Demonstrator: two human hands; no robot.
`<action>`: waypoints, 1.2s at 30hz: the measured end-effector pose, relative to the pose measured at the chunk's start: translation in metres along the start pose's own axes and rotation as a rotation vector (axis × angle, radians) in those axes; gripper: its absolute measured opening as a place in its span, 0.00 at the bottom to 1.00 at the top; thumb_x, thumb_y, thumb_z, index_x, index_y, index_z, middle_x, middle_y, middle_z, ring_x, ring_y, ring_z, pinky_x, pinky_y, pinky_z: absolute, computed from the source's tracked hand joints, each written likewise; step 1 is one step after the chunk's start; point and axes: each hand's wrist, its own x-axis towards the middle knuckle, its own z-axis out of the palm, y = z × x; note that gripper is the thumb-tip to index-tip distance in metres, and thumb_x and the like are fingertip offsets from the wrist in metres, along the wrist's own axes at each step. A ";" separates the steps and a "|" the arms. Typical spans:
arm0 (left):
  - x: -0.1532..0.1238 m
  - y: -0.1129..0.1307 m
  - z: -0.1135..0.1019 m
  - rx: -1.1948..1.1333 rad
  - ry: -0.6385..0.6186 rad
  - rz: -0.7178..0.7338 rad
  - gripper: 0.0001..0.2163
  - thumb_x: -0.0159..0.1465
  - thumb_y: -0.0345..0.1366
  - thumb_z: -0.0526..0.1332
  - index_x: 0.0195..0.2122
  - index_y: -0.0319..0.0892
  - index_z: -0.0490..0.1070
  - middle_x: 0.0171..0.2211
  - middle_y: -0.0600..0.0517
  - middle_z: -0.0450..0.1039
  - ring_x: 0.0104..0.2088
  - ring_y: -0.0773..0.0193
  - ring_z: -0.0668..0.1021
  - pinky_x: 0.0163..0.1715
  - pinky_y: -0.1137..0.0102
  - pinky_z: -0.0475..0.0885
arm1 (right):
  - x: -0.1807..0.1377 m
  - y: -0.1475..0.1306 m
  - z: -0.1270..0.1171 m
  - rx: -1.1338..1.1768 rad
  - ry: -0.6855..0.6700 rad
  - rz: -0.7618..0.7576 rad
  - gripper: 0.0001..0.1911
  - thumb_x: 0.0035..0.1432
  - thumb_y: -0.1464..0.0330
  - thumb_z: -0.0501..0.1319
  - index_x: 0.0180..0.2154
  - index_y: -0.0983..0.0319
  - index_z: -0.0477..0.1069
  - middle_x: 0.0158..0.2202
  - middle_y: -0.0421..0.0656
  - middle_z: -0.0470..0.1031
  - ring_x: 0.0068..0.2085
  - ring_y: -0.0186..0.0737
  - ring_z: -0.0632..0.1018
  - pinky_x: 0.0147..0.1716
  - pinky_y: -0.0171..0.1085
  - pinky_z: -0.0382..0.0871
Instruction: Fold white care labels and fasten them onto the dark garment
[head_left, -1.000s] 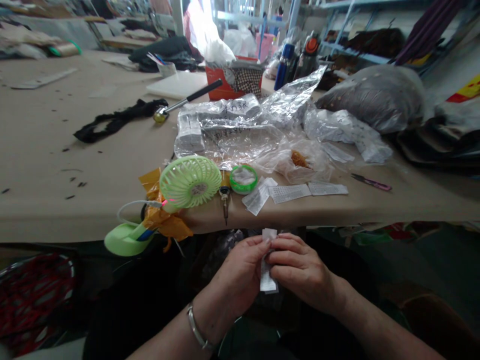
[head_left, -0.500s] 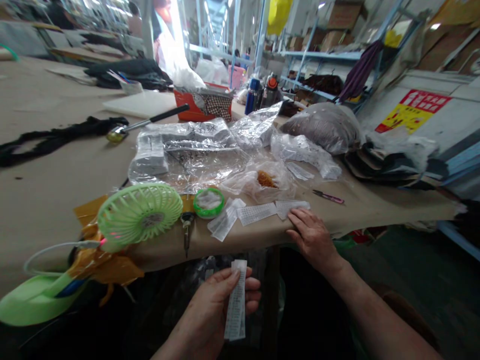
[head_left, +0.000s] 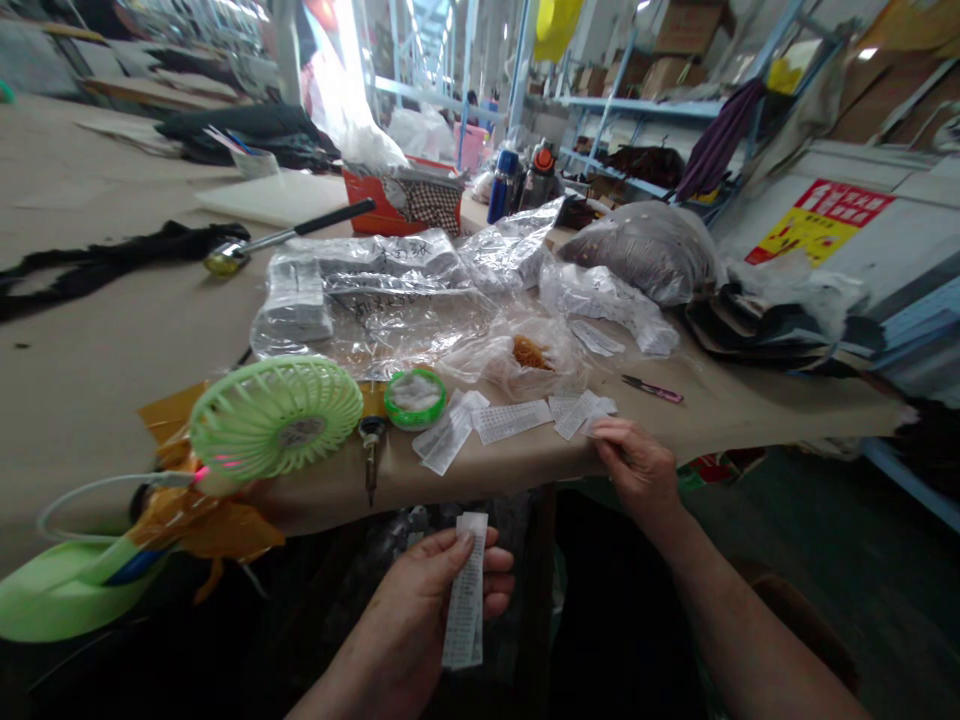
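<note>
My left hand [head_left: 431, 590] is closed around a few narrow white printed label strips [head_left: 465, 600], the thumb pressing them against the fingers below the table edge. At the table's front edge my right hand [head_left: 637, 462] has its thumb and fingertips together at the end of a white printed label [head_left: 579, 410], which lies tilted over another one. To the left of it are a flat printed label strip [head_left: 514, 421] and a fanned group of labels [head_left: 450, 430]. A green round container [head_left: 415, 399] with white stuff inside stands beside them.
A green fan [head_left: 276, 418] and a soldering-iron-like tool [head_left: 370, 455] sit at the left front edge. Behind the labels lie clear plastic bags [head_left: 405, 320], a bag with small orange-brown pieces [head_left: 531, 352] and pink-handled thread snips [head_left: 652, 389].
My right hand has drawn slightly right and its fingers have come together at a label, which now lies turned at an angle. My left hand still holds its strips.
</note>
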 end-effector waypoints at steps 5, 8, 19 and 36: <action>-0.004 0.001 0.000 -0.023 -0.028 -0.006 0.07 0.56 0.32 0.65 0.35 0.34 0.73 0.27 0.44 0.78 0.24 0.63 0.79 0.28 0.70 0.75 | 0.002 -0.044 -0.002 0.121 0.123 -0.038 0.09 0.57 0.75 0.59 0.39 0.58 0.73 0.40 0.44 0.76 0.46 0.44 0.76 0.49 0.49 0.70; -0.006 0.001 0.000 -0.079 -0.109 0.006 0.06 0.56 0.32 0.65 0.33 0.33 0.75 0.26 0.45 0.77 0.23 0.65 0.78 0.26 0.72 0.73 | -0.008 -0.091 0.010 0.324 -0.054 -0.210 0.12 0.56 0.76 0.60 0.41 0.56 0.72 0.40 0.44 0.77 0.47 0.45 0.76 0.45 0.48 0.72; -0.008 0.001 -0.015 -0.322 -0.190 0.117 0.03 0.49 0.25 0.66 0.26 0.33 0.75 0.22 0.50 0.74 0.21 0.72 0.73 0.20 0.79 0.64 | -0.025 -0.139 0.047 0.342 -0.298 -0.489 0.07 0.59 0.75 0.58 0.36 0.61 0.74 0.37 0.43 0.79 0.47 0.41 0.76 0.52 0.45 0.67; -0.018 0.000 -0.033 -0.053 -0.341 -0.020 0.08 0.62 0.38 0.59 0.36 0.38 0.71 0.24 0.52 0.72 0.20 0.69 0.75 0.21 0.75 0.69 | -0.022 -0.123 0.050 1.028 -0.573 0.478 0.17 0.53 0.66 0.65 0.46 0.57 0.70 0.42 0.42 0.75 0.44 0.38 0.76 0.45 0.38 0.70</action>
